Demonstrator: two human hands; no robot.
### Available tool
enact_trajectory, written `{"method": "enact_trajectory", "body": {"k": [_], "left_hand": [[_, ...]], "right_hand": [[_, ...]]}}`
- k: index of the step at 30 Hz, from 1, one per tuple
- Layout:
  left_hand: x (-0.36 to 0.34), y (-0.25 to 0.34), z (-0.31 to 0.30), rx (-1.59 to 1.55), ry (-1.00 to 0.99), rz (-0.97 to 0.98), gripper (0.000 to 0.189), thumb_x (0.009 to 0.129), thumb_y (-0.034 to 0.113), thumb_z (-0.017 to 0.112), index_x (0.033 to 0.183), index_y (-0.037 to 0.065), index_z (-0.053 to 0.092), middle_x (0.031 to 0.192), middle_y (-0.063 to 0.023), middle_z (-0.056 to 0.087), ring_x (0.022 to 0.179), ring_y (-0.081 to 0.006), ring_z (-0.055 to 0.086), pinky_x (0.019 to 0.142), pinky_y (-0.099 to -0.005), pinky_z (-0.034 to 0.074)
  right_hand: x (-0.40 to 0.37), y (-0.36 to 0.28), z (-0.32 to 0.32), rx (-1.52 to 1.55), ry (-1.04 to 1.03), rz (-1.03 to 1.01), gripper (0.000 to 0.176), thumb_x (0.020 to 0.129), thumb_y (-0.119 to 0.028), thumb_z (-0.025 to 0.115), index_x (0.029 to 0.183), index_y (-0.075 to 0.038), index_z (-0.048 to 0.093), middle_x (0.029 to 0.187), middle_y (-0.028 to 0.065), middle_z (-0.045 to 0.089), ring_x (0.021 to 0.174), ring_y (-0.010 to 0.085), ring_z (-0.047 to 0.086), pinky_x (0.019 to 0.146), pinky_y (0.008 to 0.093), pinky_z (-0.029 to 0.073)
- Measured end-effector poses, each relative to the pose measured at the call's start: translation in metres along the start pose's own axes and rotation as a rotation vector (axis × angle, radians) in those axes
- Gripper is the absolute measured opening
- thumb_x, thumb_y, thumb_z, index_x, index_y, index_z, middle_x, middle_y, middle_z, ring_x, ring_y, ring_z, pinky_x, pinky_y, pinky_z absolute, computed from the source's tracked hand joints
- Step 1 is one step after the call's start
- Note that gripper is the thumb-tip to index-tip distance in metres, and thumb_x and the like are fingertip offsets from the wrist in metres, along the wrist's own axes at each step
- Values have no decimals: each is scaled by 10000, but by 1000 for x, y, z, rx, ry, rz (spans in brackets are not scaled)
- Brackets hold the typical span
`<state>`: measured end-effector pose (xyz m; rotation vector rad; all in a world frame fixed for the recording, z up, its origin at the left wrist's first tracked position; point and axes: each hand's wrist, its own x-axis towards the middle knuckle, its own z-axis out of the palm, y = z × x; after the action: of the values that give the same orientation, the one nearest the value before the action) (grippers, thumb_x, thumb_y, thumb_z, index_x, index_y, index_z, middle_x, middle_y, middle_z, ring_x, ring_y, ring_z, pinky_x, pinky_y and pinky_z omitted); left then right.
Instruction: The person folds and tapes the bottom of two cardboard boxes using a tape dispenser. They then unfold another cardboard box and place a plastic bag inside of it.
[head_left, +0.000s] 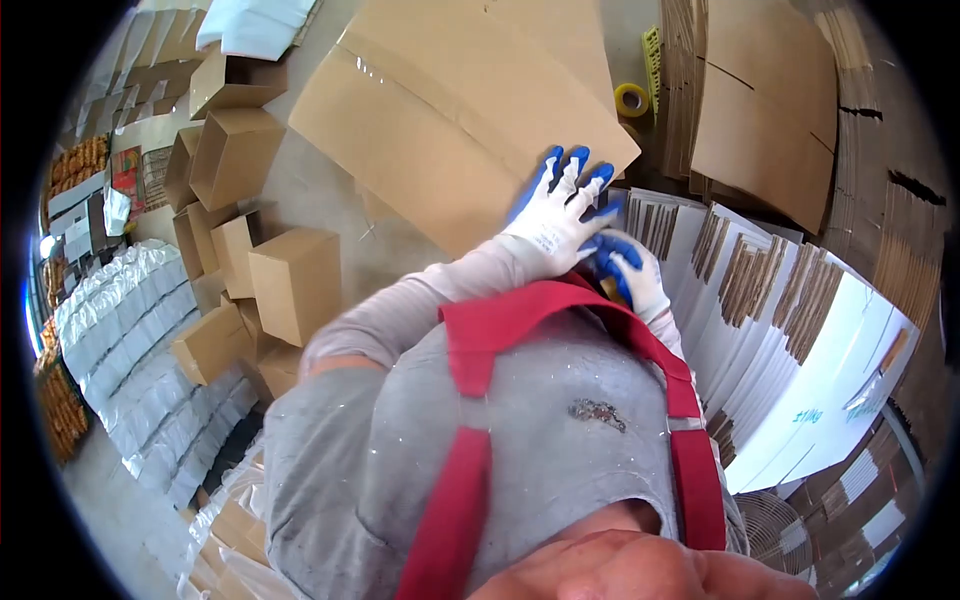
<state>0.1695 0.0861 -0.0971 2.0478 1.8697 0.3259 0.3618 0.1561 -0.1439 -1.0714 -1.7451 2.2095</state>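
Note:
My left hand [555,220] wears a white glove with blue palm and fingertips. Its fingers are spread over the near right edge of a large brown cardboard box [470,110], which has a taped seam along its top. Close beside it, by my chest, is my right hand [632,270] in a matching glove. The fingers of this hand are curled inward. A small tan or yellow piece shows beneath them, mostly hidden, and I cannot make out what it is. A red apron [540,305] hangs in front of my grey shirt.
At right stand white flattened cartons [800,370] packed upright, with brown cardboard sheets [765,110] behind. A yellow tape roll [631,100] lies past the box's right corner. Open brown boxes [295,285] pile up at left, near silvery wrapped packs [140,350].

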Motion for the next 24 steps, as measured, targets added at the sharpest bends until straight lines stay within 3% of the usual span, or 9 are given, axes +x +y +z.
{"method": "enact_trajectory", "body": {"k": [2,5,8,11,14,16,20,22,24], "left_hand": [[13,-4,7,200,39,-34,448,814,315,506,1248,204,480,1405,-125,291,1310,-384,206,1067,-547,101],[15,-44,-40,-431,32,54,458,812,123,517,1267,128,470,1337,-153,404,1301,-259,291,1084,-417,179],[-21,-139,-102,-600,594,-339,393,788,33,591,1178,52,543,1126,-86,582,856,-122,587,758,-255,480],[-55,-292,-114,49,590,-783,431,852,294,592,1175,18,520,1074,-146,600,904,-211,607,754,-281,486],[-72,-280,-116,201,422,-1077,718,750,645,515,1176,67,536,1141,-187,562,1023,-330,555,892,-408,423],[-118,-279,-130,128,473,-1175,623,785,580,523,1162,85,555,1103,-179,585,1018,-324,559,877,-381,432],[-230,-254,-188,48,400,-1489,380,858,362,511,1133,108,581,1073,-160,605,967,-282,590,841,-339,459],[-345,-264,-230,733,-216,-1235,286,924,155,399,1157,107,557,1084,-159,594,918,-269,606,773,-330,508],[-306,-271,-250,713,10,-1132,299,896,183,447,1160,94,555,1094,-157,592,947,-263,593,802,-333,489]], "right_hand": [[14,1,4,-48,5,-47,292,839,-122,528,1094,19,553,1014,121,609,919,212,576,821,298,449],[40,63,10,-263,-20,11,251,824,-127,531,1051,-43,597,967,146,633,888,256,604,811,302,455],[24,-44,13,-864,-339,-120,282,785,-180,569,1048,-81,591,1038,134,613,924,300,583,804,349,459],[42,-96,30,-1077,-330,136,282,800,-285,516,1011,-125,613,1002,142,617,903,322,580,773,388,464],[105,-100,39,-1415,-614,385,309,826,-316,464,1071,-180,594,1034,120,613,905,307,589,763,389,471],[136,-54,34,-1530,-468,135,353,845,-335,439,1142,-183,557,1131,109,578,988,291,566,812,368,460],[188,-56,123,-1445,-627,101,325,833,-280,471,1117,-154,570,1121,120,579,977,282,573,809,363,467],[182,-97,211,-1272,-767,-116,262,795,-221,530,1029,-125,600,944,127,631,856,296,606,729,385,488],[178,-115,257,-715,-1018,-395,237,800,-245,546,983,-120,630,927,146,622,846,301,597,716,381,478]]}}
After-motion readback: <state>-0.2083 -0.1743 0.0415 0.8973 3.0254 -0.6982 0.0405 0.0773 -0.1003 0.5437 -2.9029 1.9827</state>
